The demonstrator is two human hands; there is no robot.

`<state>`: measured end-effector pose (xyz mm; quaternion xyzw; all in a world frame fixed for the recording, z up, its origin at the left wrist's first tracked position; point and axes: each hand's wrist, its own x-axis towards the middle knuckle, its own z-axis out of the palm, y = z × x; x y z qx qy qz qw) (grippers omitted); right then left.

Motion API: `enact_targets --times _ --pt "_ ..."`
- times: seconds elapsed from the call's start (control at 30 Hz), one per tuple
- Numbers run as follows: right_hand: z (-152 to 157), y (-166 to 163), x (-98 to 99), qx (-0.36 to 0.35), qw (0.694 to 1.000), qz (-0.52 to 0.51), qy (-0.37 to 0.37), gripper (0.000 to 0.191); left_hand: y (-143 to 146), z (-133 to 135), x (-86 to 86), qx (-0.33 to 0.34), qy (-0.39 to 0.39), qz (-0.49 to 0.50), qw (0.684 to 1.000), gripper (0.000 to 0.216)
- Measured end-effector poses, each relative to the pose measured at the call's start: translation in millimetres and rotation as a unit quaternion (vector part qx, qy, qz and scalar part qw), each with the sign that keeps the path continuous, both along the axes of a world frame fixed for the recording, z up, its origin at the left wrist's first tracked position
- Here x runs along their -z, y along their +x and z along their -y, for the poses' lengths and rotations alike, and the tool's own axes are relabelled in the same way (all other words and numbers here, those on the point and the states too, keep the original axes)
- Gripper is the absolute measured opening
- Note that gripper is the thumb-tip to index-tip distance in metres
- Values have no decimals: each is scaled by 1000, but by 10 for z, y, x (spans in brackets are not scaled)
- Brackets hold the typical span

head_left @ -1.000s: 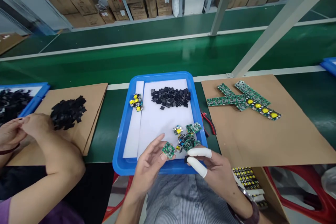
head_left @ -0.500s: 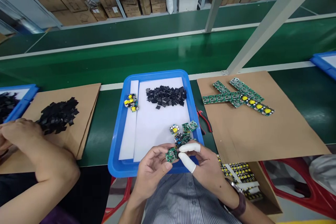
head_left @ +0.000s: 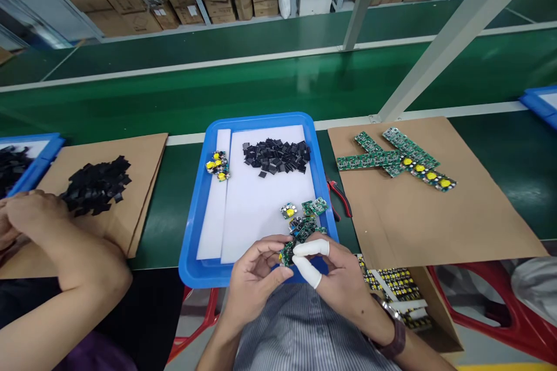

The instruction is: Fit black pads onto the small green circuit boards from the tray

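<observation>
Small circuit board in the grasp of the left hand, right hand at its edge, its hold unclear.

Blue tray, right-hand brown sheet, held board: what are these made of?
Blue tray: probably moulded plastic, given its smooth sheen and rounded corners. Brown sheet: likely cardboard, from its matt tan surface. Held board: seemingly green-coated laminate, judging by its colour.

From afar, I have the left hand curled, thumb pointing right and far; my right hand faces it, white-covered fingers nearly meeting.
</observation>
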<state>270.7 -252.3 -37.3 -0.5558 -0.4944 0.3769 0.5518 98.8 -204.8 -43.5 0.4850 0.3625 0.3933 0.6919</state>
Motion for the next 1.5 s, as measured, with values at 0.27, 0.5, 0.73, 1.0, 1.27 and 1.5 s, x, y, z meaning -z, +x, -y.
enact_targets --times 0.27,0.5,0.73,1.0,1.27,1.5 --pt "23 22 3 -7 998 50 36 17 17 25 31 -14 17 -14 1000 32" --pt "29 43 11 -23 997 62 31 17 32 36 21 -27 53 -18 998 34" --pt "-29 85 -1 -53 996 69 -5 18 51 21 60 -22 161 -45 986 39" --pt "-7 136 13 -60 993 93 -41 16 59 77 119 -32 180 -114 977 37" --pt "-33 150 54 -72 988 -69 -116 8 40 58 88 13 83 -42 996 34" --pt "0 146 -38 -79 989 15 -124 10 5 80 130 19 164 -70 984 36"
